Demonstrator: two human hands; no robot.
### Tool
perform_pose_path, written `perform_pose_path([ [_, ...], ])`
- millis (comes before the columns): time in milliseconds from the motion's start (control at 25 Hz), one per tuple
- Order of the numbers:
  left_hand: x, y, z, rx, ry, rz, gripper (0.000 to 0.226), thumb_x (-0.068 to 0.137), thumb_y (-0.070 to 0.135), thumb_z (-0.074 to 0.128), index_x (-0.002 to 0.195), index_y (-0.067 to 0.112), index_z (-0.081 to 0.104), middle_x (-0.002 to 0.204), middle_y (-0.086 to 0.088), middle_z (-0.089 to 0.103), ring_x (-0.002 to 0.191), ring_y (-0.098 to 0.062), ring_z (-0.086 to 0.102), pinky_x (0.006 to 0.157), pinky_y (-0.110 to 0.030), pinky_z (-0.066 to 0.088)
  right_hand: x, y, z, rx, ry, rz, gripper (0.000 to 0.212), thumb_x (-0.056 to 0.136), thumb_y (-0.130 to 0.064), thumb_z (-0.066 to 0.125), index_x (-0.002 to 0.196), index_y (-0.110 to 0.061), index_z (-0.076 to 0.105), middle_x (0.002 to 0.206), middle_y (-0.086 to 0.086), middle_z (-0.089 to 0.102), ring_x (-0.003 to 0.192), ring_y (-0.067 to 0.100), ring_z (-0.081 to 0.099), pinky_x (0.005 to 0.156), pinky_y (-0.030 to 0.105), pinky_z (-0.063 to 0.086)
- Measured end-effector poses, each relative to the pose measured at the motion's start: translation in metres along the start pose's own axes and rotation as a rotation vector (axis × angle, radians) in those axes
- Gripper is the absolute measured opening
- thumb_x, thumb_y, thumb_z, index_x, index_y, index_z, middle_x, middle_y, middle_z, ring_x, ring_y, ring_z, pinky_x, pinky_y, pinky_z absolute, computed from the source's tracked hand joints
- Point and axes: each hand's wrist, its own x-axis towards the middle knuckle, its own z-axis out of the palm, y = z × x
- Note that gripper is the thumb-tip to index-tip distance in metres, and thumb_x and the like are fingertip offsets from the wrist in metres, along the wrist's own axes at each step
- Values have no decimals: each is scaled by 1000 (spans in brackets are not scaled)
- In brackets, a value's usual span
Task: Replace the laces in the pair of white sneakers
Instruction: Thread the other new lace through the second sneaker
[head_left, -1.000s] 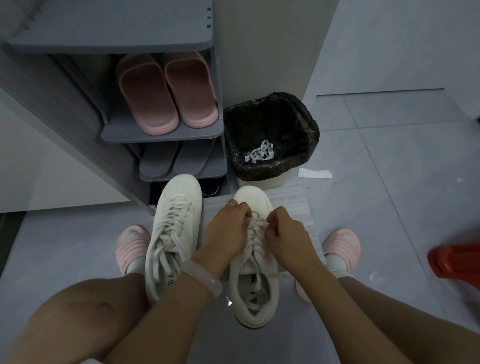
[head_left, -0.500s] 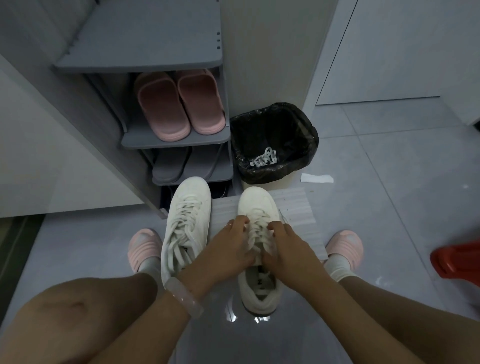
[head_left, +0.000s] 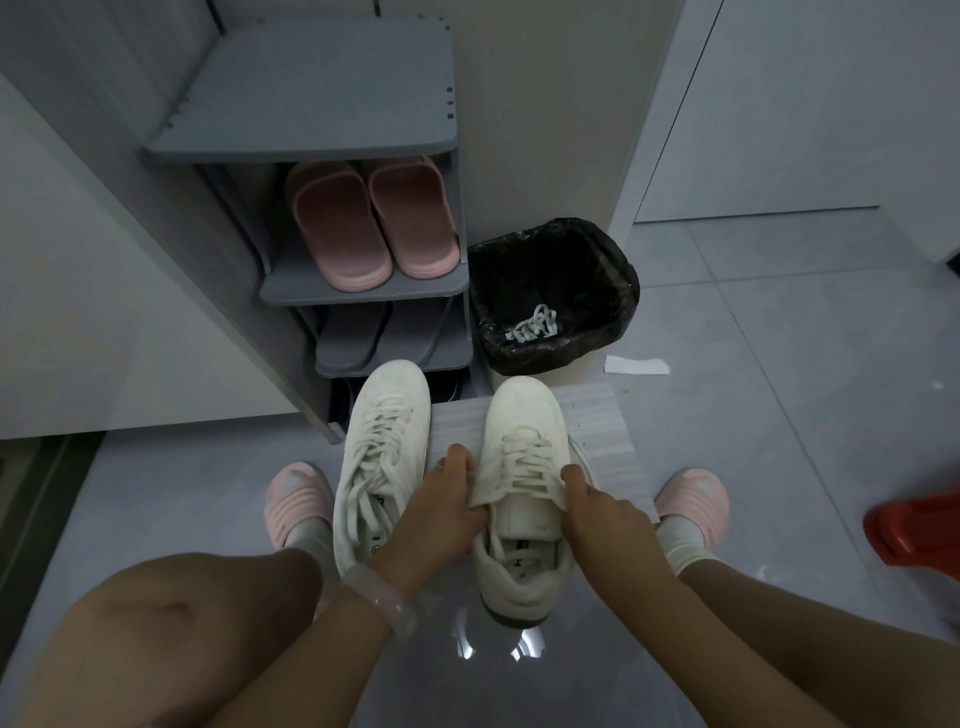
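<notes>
So both hands are working on the white lace-up sneaker in the lower middle of the frame (head_left: 524, 467), the one sitting partly on a pale ribbed foam sheet (head_left: 597, 431) on the grey tiled floor (head_left: 779, 364). The left hand (head_left: 441, 509) is grasping the sneaker's left side by the eyelets, fingers curled over the edge, and the right hand (head_left: 592, 509) is gripping the right side the same way. The white flat laces (head_left: 527, 467) are sitting threaded across the tongue. The second white sneaker (head_left: 379, 457) is lying just left of it, laced, touching the left wrist area. In the upper middle, a grey plastic shoe rack (head_left: 322, 93) is holding pink rubber slippers (head_left: 371, 223). Beside it, a bin lined with a black bag (head_left: 556, 296) is holding a bundle of white laces (head_left: 532, 325).
</notes>
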Motion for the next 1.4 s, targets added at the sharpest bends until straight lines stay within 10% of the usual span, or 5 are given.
perform_pose_path([
  [200,-2,-1,3,201,-32,49,25,87,23,53,106,14,40,99,-1,49,89,-20,51,70,-30,42,-3,-2,7,444,-253,214,34,97,-31,39,126,-13,32,104,13,63,88,30,63,74,34,48],
  [320,-2,10,6,486,96,184,46,85,25,53,128,15,40,123,-5,43,109,-24,45,86,-31,38,-13,-3,-1,774,-412,355,39,91,-49,48,107,-14,39,86,11,66,59,18,62,54,29,51],
  [560,-5,29,4,558,173,533,29,53,14,81,77,19,67,87,-3,62,69,-20,59,58,-25,45,-23,-22,-8,616,-247,238,27,88,-37,56,95,-11,59,90,2,60,79,15,58,69,25,46],
  [920,-18,15,-2,362,-38,374,31,91,6,44,116,11,61,120,-7,46,93,-24,56,77,-28,45,-15,-54,3,330,-164,254,27,95,-31,44,103,-13,63,104,4,65,94,19,62,68,23,39],
  [1400,-34,0,-11,319,-164,310,28,92,11,46,112,10,65,109,-9,58,101,-21,55,86,-23,39,-18,-43,-138,1577,4,212,31,100,-21,37,78,-9,56,80,5,65,85,15,65,84,32,55],
])
